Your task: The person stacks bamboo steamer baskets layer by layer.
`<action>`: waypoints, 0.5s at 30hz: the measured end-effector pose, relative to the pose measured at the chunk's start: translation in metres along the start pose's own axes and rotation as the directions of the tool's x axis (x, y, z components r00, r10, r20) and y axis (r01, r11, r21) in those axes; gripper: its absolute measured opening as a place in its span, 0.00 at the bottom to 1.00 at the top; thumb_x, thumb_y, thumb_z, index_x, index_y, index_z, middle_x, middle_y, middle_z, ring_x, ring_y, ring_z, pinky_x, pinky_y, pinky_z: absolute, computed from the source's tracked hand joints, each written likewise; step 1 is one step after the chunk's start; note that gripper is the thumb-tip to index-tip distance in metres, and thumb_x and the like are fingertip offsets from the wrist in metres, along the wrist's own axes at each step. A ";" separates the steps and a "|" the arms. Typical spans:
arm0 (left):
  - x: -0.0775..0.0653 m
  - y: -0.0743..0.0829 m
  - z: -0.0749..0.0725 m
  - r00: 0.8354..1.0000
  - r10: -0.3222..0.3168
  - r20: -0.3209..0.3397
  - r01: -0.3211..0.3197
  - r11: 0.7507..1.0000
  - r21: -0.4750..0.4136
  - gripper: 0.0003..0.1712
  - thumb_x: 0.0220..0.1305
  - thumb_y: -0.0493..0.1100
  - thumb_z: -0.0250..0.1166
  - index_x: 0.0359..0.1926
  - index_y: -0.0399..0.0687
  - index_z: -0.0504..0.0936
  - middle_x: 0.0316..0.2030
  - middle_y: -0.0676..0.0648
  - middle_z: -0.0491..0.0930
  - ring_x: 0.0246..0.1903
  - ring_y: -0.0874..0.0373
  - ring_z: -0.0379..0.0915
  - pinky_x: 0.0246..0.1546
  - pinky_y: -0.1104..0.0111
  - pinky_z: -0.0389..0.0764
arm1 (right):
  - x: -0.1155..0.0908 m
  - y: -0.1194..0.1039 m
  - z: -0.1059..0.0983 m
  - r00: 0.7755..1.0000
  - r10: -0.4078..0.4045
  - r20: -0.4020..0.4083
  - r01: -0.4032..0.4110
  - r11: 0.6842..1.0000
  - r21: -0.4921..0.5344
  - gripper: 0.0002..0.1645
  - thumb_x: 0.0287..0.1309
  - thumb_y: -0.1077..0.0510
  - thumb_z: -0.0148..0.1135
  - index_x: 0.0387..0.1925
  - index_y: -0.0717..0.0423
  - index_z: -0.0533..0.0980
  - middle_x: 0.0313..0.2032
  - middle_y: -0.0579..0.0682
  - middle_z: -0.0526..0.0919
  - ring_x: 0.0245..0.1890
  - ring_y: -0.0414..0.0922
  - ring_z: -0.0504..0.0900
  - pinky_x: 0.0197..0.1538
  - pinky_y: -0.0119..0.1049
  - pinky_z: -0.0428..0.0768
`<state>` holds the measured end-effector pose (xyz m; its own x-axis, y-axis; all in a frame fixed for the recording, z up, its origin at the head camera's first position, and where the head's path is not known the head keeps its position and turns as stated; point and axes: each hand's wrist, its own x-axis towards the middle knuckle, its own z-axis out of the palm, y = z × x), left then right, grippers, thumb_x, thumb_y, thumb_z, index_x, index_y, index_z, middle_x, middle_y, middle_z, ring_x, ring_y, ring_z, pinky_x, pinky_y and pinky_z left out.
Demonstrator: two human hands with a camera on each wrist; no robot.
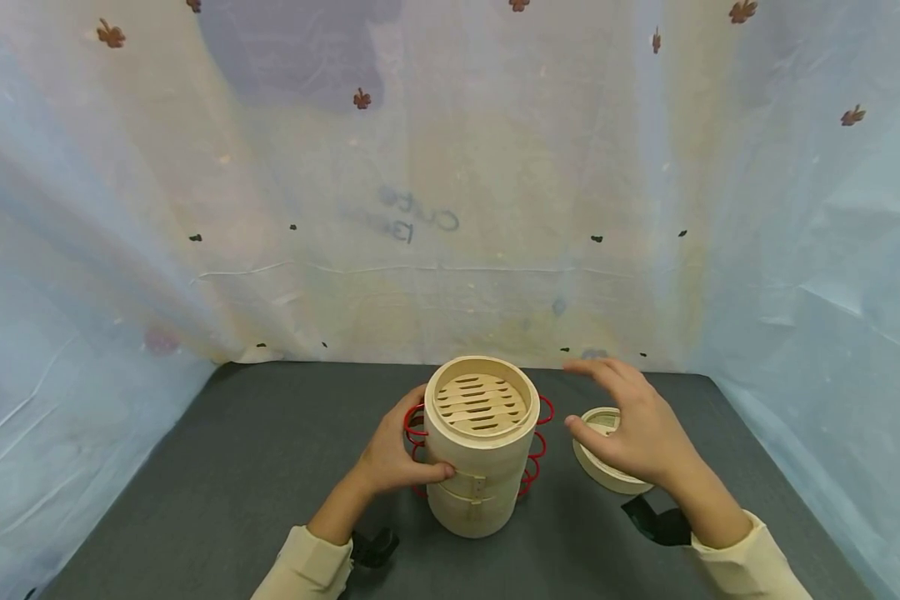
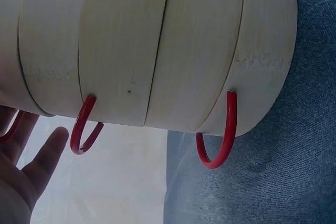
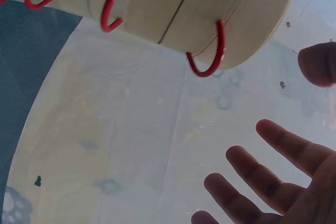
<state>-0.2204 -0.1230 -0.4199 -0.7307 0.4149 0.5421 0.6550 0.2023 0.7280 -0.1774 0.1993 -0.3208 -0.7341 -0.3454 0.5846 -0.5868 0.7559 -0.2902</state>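
A tall stack of pale bamboo steamer baskets (image 1: 474, 492) with red loop handles stands upright on the dark surface. Its top basket is uncovered, showing a slatted base (image 1: 482, 404). My left hand (image 1: 399, 450) holds the stack's left side, thumb across the front; the other fingers are partly hidden behind it. In the left wrist view one finger (image 2: 48, 158) sticks out beside a red handle (image 2: 84, 124). My right hand (image 1: 637, 421) hovers right of the stack, fingers spread and touching nothing. Behind and below it lies a shallow round bamboo lid (image 1: 607, 477), partly hidden by the hand.
The dark grey table (image 1: 292, 467) is enclosed by pale plastic sheeting (image 1: 480, 167) at the back and sides. A black wrist strap (image 1: 375, 547) is on the left wrist, another (image 1: 663, 525) on the right.
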 end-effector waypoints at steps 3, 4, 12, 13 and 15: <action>0.000 0.000 0.000 1.000 -0.002 0.000 0.002 1.000 0.000 0.55 0.39 0.50 0.79 0.70 0.59 0.62 0.59 0.51 0.73 0.54 0.58 0.74 0.52 0.59 0.79 | -0.002 0.004 0.001 1.000 0.020 0.006 -0.020 1.000 -0.005 0.34 0.46 0.55 0.71 0.58 0.42 0.73 0.55 0.45 0.77 0.57 0.49 0.73 0.50 0.55 0.75; 0.000 0.000 0.000 1.000 -0.002 0.001 0.002 1.000 -0.001 0.55 0.39 0.50 0.79 0.70 0.59 0.62 0.59 0.51 0.73 0.54 0.58 0.74 0.52 0.60 0.79 | -0.003 0.005 0.001 1.000 0.026 0.009 -0.026 1.000 -0.007 0.33 0.46 0.55 0.71 0.58 0.43 0.74 0.54 0.45 0.77 0.57 0.49 0.73 0.49 0.55 0.75; -0.001 0.000 0.000 1.000 -0.007 0.005 0.007 1.000 -0.012 0.55 0.40 0.54 0.79 0.70 0.58 0.62 0.59 0.51 0.74 0.54 0.58 0.74 0.52 0.62 0.79 | -0.010 0.016 0.004 0.998 0.063 0.028 -0.063 0.998 -0.020 0.31 0.47 0.55 0.71 0.57 0.46 0.74 0.50 0.46 0.79 0.52 0.50 0.76 0.46 0.55 0.76; -0.001 0.000 0.000 1.000 -0.007 0.005 0.008 1.000 -0.015 0.55 0.40 0.54 0.79 0.70 0.58 0.62 0.58 0.51 0.74 0.54 0.58 0.74 0.52 0.62 0.79 | -0.012 0.018 0.004 0.997 0.071 0.031 -0.070 0.997 -0.023 0.31 0.47 0.55 0.71 0.56 0.46 0.74 0.49 0.46 0.79 0.52 0.50 0.76 0.46 0.55 0.76; -0.001 0.000 0.000 1.000 -0.007 0.006 0.007 1.000 -0.018 0.55 0.40 0.54 0.79 0.70 0.58 0.62 0.58 0.51 0.74 0.54 0.57 0.74 0.52 0.62 0.79 | -0.014 0.021 0.005 0.996 0.085 0.036 -0.084 0.996 -0.027 0.30 0.48 0.55 0.70 0.56 0.46 0.75 0.49 0.46 0.79 0.51 0.50 0.77 0.46 0.55 0.76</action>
<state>-0.2196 -0.1236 -0.4201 -0.7340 0.4190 0.5345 0.6463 0.1890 0.7393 -0.1808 0.2168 -0.3390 -0.7932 -0.2994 0.5303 -0.5133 0.7973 -0.3176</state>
